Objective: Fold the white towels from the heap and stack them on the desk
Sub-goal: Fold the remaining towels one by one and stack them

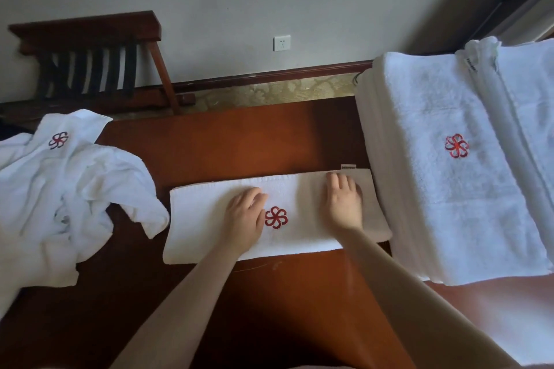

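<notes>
A white towel [204, 219] with a red flower emblem lies folded into a long strip across the middle of the brown desk [227, 141]. My left hand [245, 216] rests flat on it just left of the emblem. My right hand [343, 204] presses flat on the towel's right part, fingers straight. On the left sits the loose heap of white towels [60, 195], one emblem showing on top. At the right stands the stack of folded white towels [443, 189], its top one showing a red emblem.
A dark wooden luggage rack [90, 57] with striped straps stands by the wall at the back left. A white wall socket [281, 42] is above the skirting board. Patterned carpet shows behind the desk's far edge.
</notes>
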`<state>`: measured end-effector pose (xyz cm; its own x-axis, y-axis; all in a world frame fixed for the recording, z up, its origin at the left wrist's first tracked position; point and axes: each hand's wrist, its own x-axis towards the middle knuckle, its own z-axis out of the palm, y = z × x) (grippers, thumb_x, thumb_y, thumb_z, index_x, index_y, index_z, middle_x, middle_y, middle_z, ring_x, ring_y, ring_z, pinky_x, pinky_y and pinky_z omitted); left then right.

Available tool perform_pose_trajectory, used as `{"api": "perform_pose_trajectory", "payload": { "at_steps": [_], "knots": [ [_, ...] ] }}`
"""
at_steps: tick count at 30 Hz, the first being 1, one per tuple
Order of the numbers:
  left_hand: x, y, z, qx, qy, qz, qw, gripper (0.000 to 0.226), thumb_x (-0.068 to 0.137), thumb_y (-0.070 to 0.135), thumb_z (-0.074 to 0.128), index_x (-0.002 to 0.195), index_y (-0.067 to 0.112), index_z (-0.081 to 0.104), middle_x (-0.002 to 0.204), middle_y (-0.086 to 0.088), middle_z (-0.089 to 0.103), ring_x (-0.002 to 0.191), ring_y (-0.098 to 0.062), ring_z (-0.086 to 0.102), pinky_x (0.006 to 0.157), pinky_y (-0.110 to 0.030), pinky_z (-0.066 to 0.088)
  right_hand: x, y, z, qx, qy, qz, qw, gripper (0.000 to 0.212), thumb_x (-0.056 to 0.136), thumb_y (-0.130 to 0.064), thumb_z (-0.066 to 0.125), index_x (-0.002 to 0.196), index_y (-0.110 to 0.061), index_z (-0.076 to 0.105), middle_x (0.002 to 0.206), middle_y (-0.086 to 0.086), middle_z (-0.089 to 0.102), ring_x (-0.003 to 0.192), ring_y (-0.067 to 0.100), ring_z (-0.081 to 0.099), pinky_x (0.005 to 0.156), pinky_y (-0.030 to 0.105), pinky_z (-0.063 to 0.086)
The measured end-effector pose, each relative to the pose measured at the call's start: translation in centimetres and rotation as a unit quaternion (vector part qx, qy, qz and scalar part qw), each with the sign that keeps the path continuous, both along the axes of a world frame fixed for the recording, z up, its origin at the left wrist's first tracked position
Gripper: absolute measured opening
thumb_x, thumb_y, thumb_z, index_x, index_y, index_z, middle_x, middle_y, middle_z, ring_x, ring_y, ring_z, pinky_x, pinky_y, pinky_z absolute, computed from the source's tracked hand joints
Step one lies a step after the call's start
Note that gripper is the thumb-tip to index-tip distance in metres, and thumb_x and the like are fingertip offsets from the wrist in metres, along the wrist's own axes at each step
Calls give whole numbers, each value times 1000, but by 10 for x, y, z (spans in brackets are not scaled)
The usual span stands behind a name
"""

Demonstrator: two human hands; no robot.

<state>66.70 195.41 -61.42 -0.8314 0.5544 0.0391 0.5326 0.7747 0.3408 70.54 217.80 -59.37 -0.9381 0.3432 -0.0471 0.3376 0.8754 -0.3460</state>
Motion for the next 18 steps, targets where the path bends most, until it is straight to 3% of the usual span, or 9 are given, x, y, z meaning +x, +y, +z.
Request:
{"api": "perform_pose_trajectory", "payload": {
  "at_steps": [4,7,9,12,15,18],
  "knots": [
    [9,-10,-6,-66,15,-14,998,45,96,27,37,136,13,53,147,-5,44,138,-22,38,111,-41,30,23,-38,-10,-30,59,187,980,43,96,-21,40,134,-5,54,140,14,52,131,33,47,110,51,31],
    [11,-12,-7,-117,2,-2,993,52,98,34,27,144,16,42,153,-2,34,143,-19,29,114,-41,21,30,-37,-23,-15,-26,261,965,54,99,-41,27,149,-20,35,157,5,25,146,26,21,118,50,14],
    [12,-14,-11,-130,-3,-1,991,54,99,35,23,149,17,33,157,-1,25,146,-19,20,116,-41,16,28,-15,-29,16,-69,224,972,57,99,-50,24,152,-29,22,160,-1,9,149,21,6,120,48,2],
    [12,-16,-18,-152,-6,-9,988,55,100,38,17,152,18,21,160,-1,13,148,-19,7,118,-42,11,31,28,-30,59,-72,129,987,59,97,-52,26,152,-30,25,160,1,13,149,18,9,118,47,4],
    [11,-15,-19,-159,-10,-8,987,56,100,40,14,152,18,19,160,-1,10,148,-19,5,119,-42,9,35,52,-25,71,-86,112,987,64,94,-55,24,150,-26,31,160,2,20,147,20,17,117,49,12],
    [12,-14,-18,-159,-8,-8,987,57,100,39,16,152,18,20,160,-1,11,148,-19,6,119,-42,10,33,52,-24,80,-117,108,984,63,96,-53,20,153,-27,17,162,0,7,149,17,4,117,46,-2]
  ]
}}
